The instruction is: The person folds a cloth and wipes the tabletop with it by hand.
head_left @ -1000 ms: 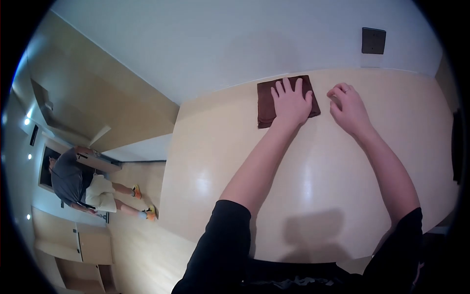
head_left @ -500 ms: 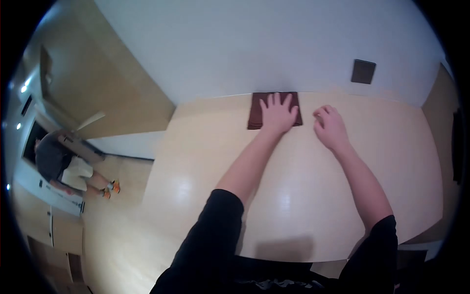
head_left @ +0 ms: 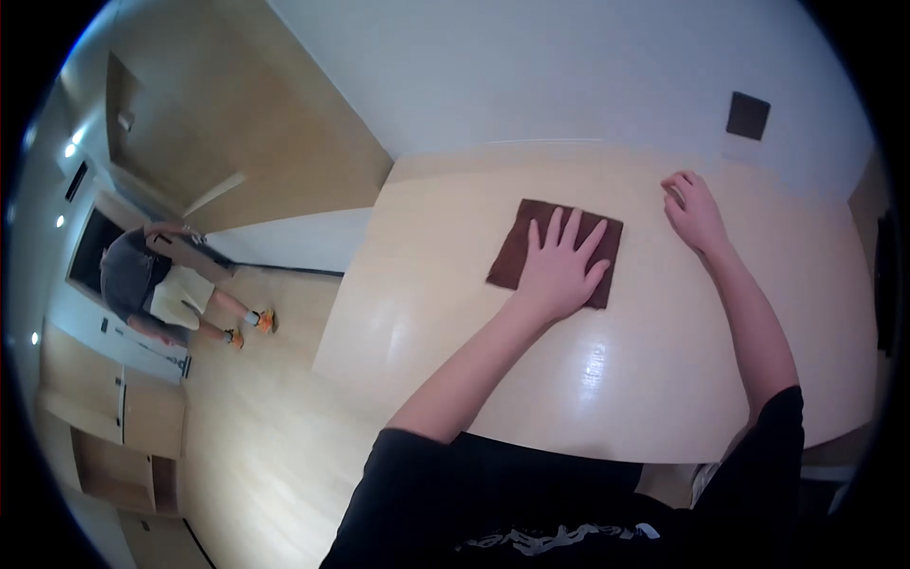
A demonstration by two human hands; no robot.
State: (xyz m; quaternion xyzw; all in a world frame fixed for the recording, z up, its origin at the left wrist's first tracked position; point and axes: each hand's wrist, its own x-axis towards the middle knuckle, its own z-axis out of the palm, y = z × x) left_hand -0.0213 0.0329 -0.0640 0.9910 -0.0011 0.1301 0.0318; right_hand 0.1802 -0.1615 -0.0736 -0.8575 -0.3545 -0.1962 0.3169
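A folded dark brown cloth point(head_left: 512, 251) lies flat on the pale wooden table point(head_left: 427, 284). On top of it my left hand point(head_left: 561, 270) presses down, palm flat and fingers spread. The cloth sticks out past the fingertips and on both sides of the hand; its middle is hidden beneath the palm. My right hand point(head_left: 694, 211) is to the right of the cloth, apart from it, near the table's back edge. Its fingers are loosely curled with a gap between thumb and fingers, and nothing shows in them.
Behind the table rises a white wall point(head_left: 569, 76) with a dark square plate point(head_left: 748, 116) on it. At the left, a person point(head_left: 156, 284) in a grey top and light shorts stands by a doorway. Wooden cabinets point(head_left: 152, 412) stand at the lower left.
My left hand has drawn the cloth from the wall back toward me, and the cloth has turned slightly. My right hand stays raised by the back edge. The view has shifted.
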